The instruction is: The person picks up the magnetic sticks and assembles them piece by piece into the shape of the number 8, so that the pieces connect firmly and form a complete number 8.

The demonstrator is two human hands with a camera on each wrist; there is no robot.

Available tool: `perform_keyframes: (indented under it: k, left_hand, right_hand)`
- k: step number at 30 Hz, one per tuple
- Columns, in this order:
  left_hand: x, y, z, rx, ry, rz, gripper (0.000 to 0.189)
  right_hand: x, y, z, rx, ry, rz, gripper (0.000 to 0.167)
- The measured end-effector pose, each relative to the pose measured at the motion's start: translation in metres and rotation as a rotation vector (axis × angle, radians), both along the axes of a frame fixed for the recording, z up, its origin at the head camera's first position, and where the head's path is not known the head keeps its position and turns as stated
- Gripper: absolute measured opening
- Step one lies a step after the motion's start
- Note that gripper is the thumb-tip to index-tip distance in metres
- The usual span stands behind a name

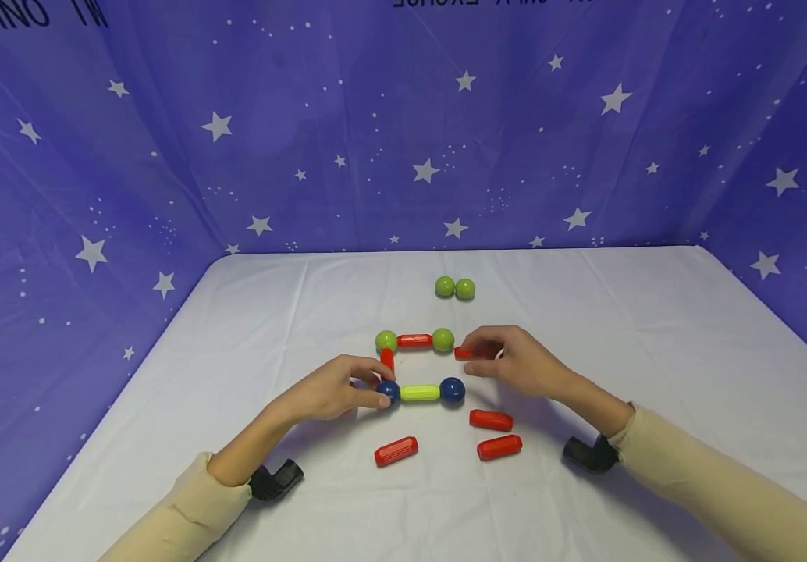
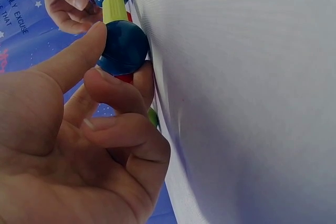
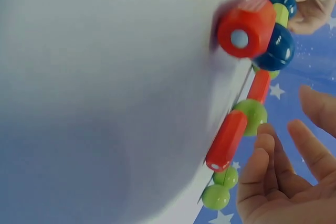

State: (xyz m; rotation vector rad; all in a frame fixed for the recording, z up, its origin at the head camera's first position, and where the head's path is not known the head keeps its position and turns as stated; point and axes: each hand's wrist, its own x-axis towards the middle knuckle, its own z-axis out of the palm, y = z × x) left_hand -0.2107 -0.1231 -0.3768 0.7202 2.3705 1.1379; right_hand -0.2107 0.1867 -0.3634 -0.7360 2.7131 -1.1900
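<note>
My left hand [image 1: 333, 388] pinches a dark blue ball [image 2: 124, 48] between thumb and fingers. A yellow-green rod [image 1: 420, 393] joins it to a second blue ball [image 1: 453, 390]. Behind, a red rod [image 1: 414, 340] links two green balls, the left one [image 1: 385, 341] and the right one [image 1: 442, 339]. Another red rod [image 1: 387, 362] runs from the left green ball toward the held blue ball. My right hand [image 1: 516, 363] hovers with parted fingers beside a loose red rod [image 3: 227, 141], which it partly hides in the head view. No grip on that rod shows in the right wrist view.
Two more green balls [image 1: 455, 288] sit side by side farther back. Nearer the front lie three loose red rods: one on the left [image 1: 396, 451] and two on the right [image 1: 499, 447]. A white cloth [image 1: 291, 312] covers the table, with a starry purple backdrop [image 1: 347, 117] behind.
</note>
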Motion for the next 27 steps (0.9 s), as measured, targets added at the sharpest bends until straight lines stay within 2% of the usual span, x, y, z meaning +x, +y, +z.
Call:
perform_keyframes:
  k: [5, 10, 16, 27]
  left_hand:
    - [0.000, -0.001, 0.000, 0.003, -0.001, -0.003, 0.027]
    - [0.000, 0.000, 0.000, 0.003, -0.003, -0.007, 0.027]
    - [0.000, 0.000, 0.000, 0.007, -0.014, -0.003, 0.027]
    - [0.000, -0.001, 0.000, 0.013, -0.009, -0.006, 0.027]
  right_hand:
    - [-0.011, 0.002, 0.001, -0.007, 0.016, -0.056, 0.027]
    - [-0.023, 0.007, -0.003, 0.013, -0.017, -0.090, 0.034]
    - [-0.032, 0.012, -0.008, 0.025, -0.066, -0.072, 0.035]
    - [-0.033, 0.011, -0.011, 0.066, -0.107, -0.033, 0.034]
